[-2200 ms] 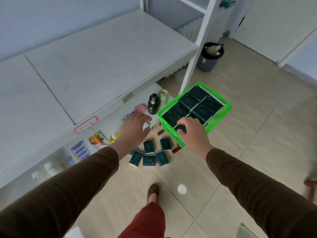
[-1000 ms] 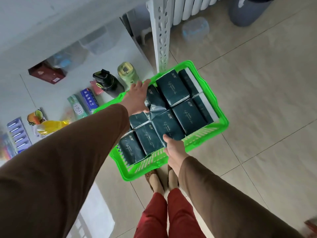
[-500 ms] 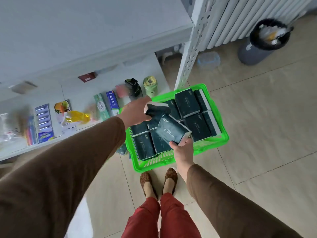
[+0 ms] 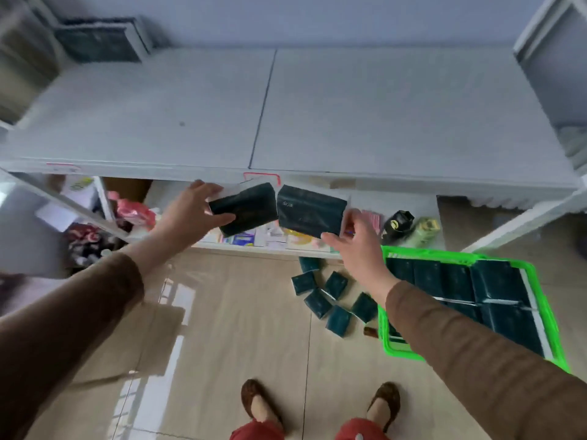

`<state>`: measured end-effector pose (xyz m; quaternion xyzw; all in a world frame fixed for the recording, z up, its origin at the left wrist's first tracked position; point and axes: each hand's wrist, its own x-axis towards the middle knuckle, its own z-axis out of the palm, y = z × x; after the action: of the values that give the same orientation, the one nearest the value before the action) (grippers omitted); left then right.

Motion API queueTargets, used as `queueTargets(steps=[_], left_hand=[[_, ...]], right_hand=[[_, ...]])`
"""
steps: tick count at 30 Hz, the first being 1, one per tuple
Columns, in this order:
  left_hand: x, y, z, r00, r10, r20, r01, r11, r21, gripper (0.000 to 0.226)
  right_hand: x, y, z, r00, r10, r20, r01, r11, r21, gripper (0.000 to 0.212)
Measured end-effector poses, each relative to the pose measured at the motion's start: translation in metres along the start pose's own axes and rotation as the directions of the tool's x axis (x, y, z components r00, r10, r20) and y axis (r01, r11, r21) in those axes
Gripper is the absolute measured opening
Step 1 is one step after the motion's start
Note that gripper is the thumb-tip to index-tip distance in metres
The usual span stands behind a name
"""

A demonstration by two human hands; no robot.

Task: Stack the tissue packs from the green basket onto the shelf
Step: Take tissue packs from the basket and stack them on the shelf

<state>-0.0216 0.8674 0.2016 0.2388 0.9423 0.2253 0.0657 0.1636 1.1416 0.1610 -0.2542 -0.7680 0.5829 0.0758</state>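
Note:
My left hand (image 4: 190, 214) grips a dark green tissue pack (image 4: 246, 208), and my right hand (image 4: 357, 246) pinches a second dark pack (image 4: 309, 211) by its lower right edge. Both packs hang side by side in the air just below the front edge of the wide white shelf (image 4: 349, 115). The green basket (image 4: 552, 338) stands on the floor at the right, with several dark packs (image 4: 495, 287) lying flat in it; my right forearm hides its near left part. A blurred dark stack (image 4: 95, 42) sits at the shelf's back left.
Several small dark packs (image 4: 330, 296) lie scattered on the tiled floor left of the basket. The lower shelf (image 4: 413, 201) holds a black bottle (image 4: 397, 227), a pale green bottle (image 4: 422, 231) and colourful small goods. My feet (image 4: 257, 404) stand below.
Both hands lifted a pack each out of the basket and rose up to the shelf's front edge. The view swung up and left, so the basket now sits at the lower right.

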Motion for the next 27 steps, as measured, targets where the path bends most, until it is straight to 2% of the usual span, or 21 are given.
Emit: queueTargets(steps=[6,14,22,27], left_hand=[[0.007,-0.126,-0.115,0.993,-0.049,-0.109,0.051,0.999,0.017,0.05],[0.09,-0.242,-0.204,0.992,-0.068,-0.111,0.077,0.994,0.076,0.046],[0.209,-0.337,-0.27,0.976,-0.138,-0.169,0.169,0.968,0.186,0.054],[0.285,-0.39,-0.296,0.977,-0.11,-0.18,0.141,0.974,0.175,0.05]], right_hand=[[0.039,-0.097,0.148,0.987,-0.156,0.048,0.159,0.984,-0.075,0.031],[0.129,-0.181,0.263,0.955,-0.288,0.068,0.294,0.948,-0.12,0.029],[0.266,-0.236,0.362,0.968,-0.229,0.1,0.239,0.965,-0.108,0.035],[0.333,-0.259,0.42,0.977,-0.194,0.091,0.206,0.968,-0.144,0.035]])
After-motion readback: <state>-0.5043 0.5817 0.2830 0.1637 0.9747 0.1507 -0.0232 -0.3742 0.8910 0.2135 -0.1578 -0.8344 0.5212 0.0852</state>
